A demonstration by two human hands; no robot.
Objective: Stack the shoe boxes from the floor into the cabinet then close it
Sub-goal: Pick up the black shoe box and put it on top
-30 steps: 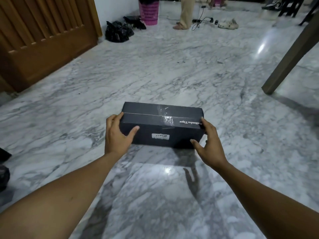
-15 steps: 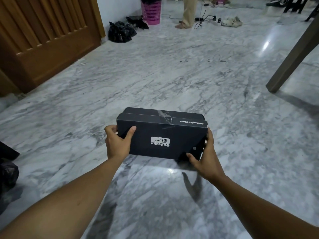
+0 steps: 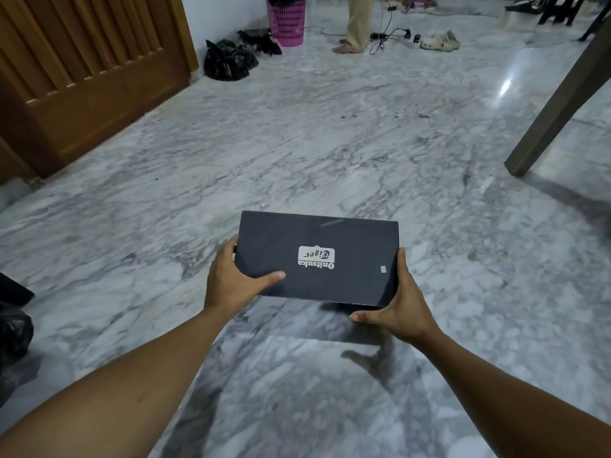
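A black shoe box (image 3: 344,272) with a white logo label hangs above the marble floor, its labelled face turned toward me and upside down. My left hand (image 3: 231,279) grips its left end, thumb lying across the face. My right hand (image 3: 396,309) grips the lower right corner, fingers hidden behind the box. A brown wooden slatted door (image 3: 82,71), maybe the cabinet's, stands at the far left.
Black bags (image 3: 228,59) and a pink basket (image 3: 287,19) sit by the far wall. A person's legs (image 3: 355,24), cables and pale shoes (image 3: 439,41) lie beyond. A dark table leg (image 3: 555,104) slants at right. Dark bags (image 3: 13,322) sit at the left edge.
Both hands have lifted the box off the floor and tipped it, so the labelled side faces me. The lid top is no longer seen.
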